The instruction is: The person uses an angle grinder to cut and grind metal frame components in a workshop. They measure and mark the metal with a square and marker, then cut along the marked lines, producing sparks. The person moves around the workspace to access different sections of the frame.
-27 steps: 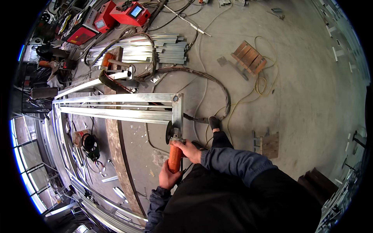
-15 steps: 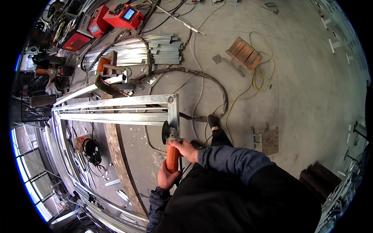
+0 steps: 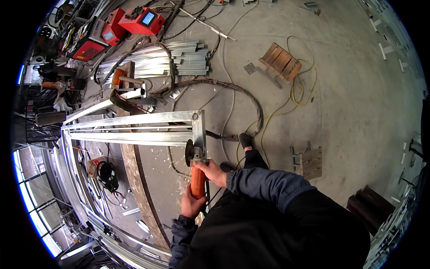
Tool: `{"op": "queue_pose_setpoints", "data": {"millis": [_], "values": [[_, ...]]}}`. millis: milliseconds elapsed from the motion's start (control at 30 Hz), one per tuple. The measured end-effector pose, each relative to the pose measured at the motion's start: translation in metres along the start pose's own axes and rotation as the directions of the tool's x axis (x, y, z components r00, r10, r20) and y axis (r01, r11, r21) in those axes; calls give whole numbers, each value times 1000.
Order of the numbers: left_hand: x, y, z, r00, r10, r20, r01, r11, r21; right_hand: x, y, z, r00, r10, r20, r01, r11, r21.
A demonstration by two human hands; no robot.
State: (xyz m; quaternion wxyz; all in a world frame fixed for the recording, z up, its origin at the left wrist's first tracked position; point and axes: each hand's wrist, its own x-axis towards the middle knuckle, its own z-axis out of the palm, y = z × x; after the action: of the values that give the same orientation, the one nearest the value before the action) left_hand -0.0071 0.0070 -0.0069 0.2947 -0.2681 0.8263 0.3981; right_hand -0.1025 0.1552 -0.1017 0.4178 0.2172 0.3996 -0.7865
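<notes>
An orange angle grinder (image 3: 197, 183) is held in both hands, its dark disc (image 3: 189, 152) against or very near the inner side of a shiny metal frame (image 3: 199, 130) at its right-hand corner. My left hand (image 3: 192, 206) wraps round the rear of the grinder body. Higher up, my right hand (image 3: 215, 173) grips the front by the grinder head, thumb across the top. Thin sparks streak away from the disc over the floor on the left and below the hands. The exact contact point is hidden by the disc and the grinder head.
A wooden plank (image 3: 136, 179) runs under the frame. Beyond lie a stack of metal profiles (image 3: 192, 60), a hammer (image 3: 118, 77) with an orange head and red machines (image 3: 143, 20). A thick dark cable (image 3: 257, 105), a yellow cord (image 3: 295, 94) and a wooden-topped stool (image 3: 310, 162) are at the right.
Sparks now show where none were visible before. The grinder and both hands have shifted only very slightly left; both grips are the same.
</notes>
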Motion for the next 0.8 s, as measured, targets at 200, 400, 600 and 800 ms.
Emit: {"op": "queue_pose_setpoints", "data": {"millis": [200,400,600,800], "values": [[0,1,0,1000,-4,5,4,1000,-2,-4,-6,2,1000,0,6,0,1000,-4],[-3,29,-8,996,-74,46,72,996,42,-3,-8,0,1000,2,21,-2,1000,26],[-3,27,-5,995,-90,44,91,996,-6,2,-4,-4,999,-18,46,19,1000,-14],[5,28,-4,999,-34,27,32,998,46,3,-15,-7,999,8,35,-7,999,-37]]}}
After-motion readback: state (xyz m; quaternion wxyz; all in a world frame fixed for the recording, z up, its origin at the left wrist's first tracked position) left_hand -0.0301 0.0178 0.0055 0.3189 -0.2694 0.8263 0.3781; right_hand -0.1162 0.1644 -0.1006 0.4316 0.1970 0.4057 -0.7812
